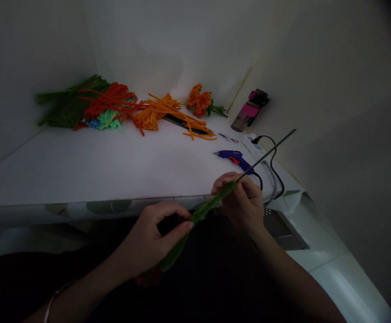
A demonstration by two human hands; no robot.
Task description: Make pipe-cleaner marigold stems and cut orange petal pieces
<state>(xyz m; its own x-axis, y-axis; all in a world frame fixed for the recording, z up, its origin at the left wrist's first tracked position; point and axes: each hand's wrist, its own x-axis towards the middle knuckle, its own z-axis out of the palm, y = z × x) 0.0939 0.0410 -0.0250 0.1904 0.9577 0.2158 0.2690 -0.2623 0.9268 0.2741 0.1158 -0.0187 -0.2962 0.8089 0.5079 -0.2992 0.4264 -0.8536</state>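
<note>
A thin dark wire rod (pixel 269 151) runs up to the right from my hands, its lower length wrapped in green pipe cleaner (pixel 205 211). My left hand (pixel 148 242) is closed around the green-wrapped lower part, thumb and forefinger pinching it. My right hand (pixel 241 202) is closed on the upper end of the green wrap, where the bare rod comes out. Both hands hover just in front of the white table's (pixel 97 166) near edge.
At the back of the table lie piles of pipe cleaners: green (pixel 67 101), red (pixel 110 101), teal (pixel 106 120), orange (pixel 163 112). Finished orange flowers (pixel 200 101) lie beside them. A blue glue gun (pixel 234 157) with black cord, and a pink-and-black bottle (pixel 249 110), sit at right.
</note>
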